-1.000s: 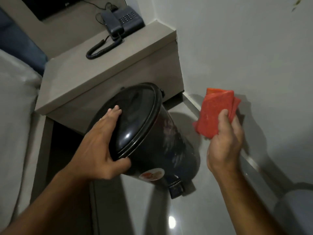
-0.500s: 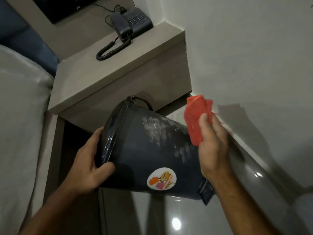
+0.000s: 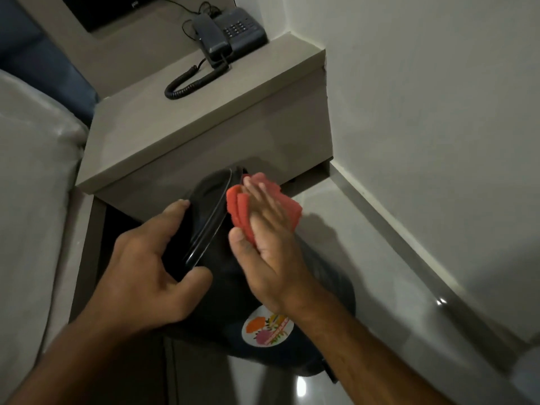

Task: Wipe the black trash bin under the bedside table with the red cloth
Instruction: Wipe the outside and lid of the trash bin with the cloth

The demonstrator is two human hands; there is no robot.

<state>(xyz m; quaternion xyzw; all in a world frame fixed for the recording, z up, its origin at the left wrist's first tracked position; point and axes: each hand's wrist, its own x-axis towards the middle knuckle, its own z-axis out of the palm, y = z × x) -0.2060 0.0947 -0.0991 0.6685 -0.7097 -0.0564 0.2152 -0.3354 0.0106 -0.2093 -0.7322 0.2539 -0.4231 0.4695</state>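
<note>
Left hand (image 3: 152, 276) grip: clamped on the lid rim of the tilted black trash bin (image 3: 222, 287), thumb on the body. Right hand (image 3: 271, 247) grip: fingers flat, pressing the red cloth (image 3: 242, 209) onto the bin's upper side near the rim. Bin sits on the glossy floor (image 3: 365, 258) before the table (image 3: 181, 118), which carries a telephone (image 3: 230, 33). Bin base is cut off behind the right forearm; round sticker (image 3: 267, 328) partly covered.

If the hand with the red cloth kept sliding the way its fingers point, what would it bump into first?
Probably the front of the bedside table: the right hand presses the red cloth on the black bin, fingers aimed there, though depth is unclear.
</note>
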